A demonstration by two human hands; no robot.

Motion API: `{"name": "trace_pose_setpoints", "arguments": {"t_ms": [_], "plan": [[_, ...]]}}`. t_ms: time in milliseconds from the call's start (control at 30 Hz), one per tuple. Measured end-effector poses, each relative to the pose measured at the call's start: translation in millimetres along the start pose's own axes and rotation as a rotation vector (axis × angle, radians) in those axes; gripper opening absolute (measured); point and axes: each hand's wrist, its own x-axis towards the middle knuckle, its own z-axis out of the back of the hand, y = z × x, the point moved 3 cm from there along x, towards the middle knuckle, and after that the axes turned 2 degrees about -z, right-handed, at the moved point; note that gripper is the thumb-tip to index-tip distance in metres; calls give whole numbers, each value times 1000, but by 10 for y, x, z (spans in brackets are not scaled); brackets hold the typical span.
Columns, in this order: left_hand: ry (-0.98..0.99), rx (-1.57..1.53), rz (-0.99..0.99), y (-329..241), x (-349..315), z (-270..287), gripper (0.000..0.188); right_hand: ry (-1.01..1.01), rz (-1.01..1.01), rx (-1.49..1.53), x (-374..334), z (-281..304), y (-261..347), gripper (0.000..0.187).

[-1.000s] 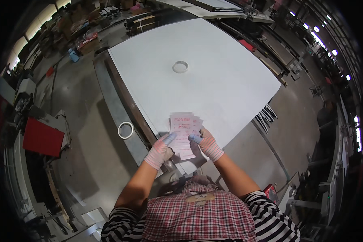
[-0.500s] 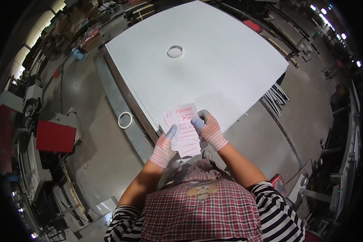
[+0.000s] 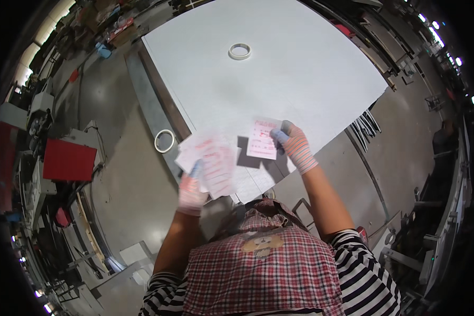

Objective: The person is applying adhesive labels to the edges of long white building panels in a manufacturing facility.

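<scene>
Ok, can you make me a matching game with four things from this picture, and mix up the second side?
Things:
1. left hand
2. right hand
3. white ring beyond the hands
4. apron

Where or how:
A. checked, mostly red
B. holds what looks like a single card
C. lies on the big white sheet
D. holds a fanned bunch of cards

Right pairs: 1-D, 2-B, 3-C, 4-A
</scene>
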Motion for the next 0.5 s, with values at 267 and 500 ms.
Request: {"name": "trace_pose_setpoints", "arguments": {"t_ms": [267, 500], "plan": [[-226, -653, 537, -184, -337, 599, 51, 267, 194, -883, 89, -1136, -31, 26], [-32, 303, 56, -370, -323, 256, 56, -89, 358, -473, -260, -1035, 334, 53]]}}
